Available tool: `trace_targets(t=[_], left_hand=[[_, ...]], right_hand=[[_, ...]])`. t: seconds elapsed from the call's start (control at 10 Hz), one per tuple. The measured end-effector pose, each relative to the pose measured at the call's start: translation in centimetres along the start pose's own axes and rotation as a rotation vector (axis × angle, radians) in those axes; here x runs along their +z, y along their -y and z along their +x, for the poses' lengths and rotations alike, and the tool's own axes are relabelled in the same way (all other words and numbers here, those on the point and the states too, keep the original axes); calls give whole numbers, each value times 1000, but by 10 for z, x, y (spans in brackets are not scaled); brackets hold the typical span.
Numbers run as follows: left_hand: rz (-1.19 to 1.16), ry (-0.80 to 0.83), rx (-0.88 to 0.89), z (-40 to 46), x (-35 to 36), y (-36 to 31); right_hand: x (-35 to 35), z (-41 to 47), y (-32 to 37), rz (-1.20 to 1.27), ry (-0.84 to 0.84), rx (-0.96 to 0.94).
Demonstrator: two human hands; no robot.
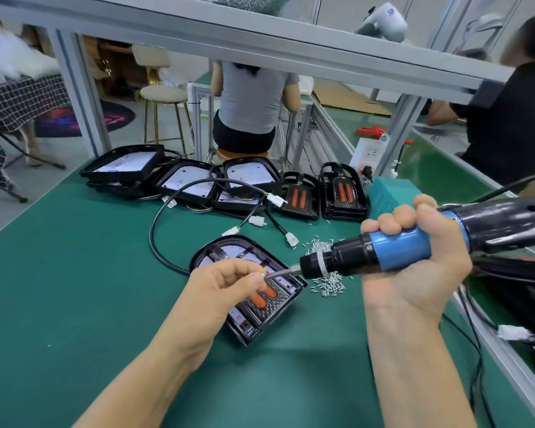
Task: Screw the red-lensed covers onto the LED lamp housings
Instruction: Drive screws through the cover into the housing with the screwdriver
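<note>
green table mat (74,273), blue-and-black screwdriver (399,245), black cover (278,301) with orange-red lenses.

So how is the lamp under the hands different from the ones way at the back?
The near lamp already wears its cover with red lenses; the back lamps lie open, showing white boards. The near lamp lies alone under the left hand and the screwdriver in the right hand; the back lamps crowd together, some stacked. All have black housings and sit on the green mat.
</note>
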State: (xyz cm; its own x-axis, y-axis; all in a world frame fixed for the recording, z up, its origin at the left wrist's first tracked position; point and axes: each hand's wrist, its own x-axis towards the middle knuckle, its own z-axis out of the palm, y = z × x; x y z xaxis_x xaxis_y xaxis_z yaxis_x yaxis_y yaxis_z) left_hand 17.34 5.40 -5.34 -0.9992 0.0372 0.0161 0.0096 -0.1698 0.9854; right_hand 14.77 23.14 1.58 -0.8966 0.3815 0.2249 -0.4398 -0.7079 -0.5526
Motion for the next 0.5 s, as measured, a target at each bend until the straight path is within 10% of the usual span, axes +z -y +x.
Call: trace_targets(t=[0.5], left_hand=[[139,68,-41,-13,-22,3]], right_hand=[[4,-11,-15,-61,58,51]])
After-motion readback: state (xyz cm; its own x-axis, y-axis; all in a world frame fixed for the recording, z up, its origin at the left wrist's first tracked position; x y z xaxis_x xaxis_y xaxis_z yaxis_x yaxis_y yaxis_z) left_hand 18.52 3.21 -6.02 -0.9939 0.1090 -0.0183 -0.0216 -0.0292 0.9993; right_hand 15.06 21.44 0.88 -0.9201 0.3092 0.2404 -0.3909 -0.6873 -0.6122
